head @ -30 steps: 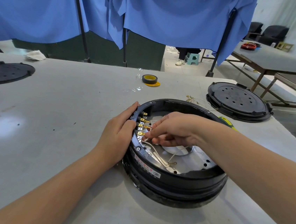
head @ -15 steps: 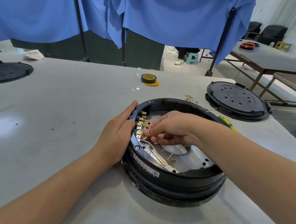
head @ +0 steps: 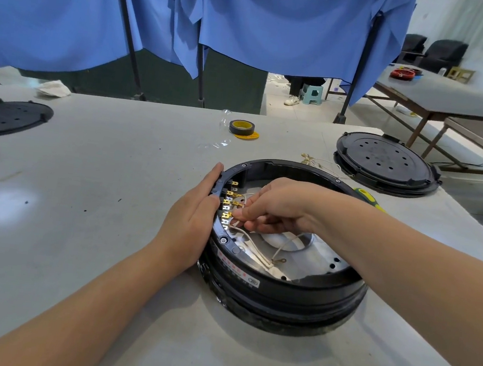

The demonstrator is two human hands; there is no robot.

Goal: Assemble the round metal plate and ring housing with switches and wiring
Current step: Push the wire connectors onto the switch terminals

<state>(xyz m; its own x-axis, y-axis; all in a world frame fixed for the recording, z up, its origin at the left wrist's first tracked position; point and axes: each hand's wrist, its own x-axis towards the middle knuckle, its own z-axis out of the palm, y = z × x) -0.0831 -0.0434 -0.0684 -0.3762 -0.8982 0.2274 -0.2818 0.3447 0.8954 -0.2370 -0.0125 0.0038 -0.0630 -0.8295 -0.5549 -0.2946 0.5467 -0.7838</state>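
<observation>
A black ring housing (head: 282, 288) sits on the grey table, with a round metal plate (head: 312, 262) inside it. A row of brass switch terminals (head: 227, 203) lines the inner left wall. My left hand (head: 194, 210) lies flat against the housing's outer left rim, fingers straight. My right hand (head: 273, 205) reaches in from the right and pinches the end of a white wire (head: 253, 243) at the terminals. That wire runs down across the plate to a ring lug (head: 279, 260).
A roll of black tape (head: 241, 127) lies at the back middle. A black round cover (head: 385, 162) stands at the right, with loose brass-ended wires (head: 314, 160) beside it. A yellow-green tool handle (head: 367, 196) shows behind the housing. Another black cover (head: 8, 116) lies far left.
My right hand's fingertips have edged slightly lower along the terminal row with the wire end. My left hand stays on the rim.
</observation>
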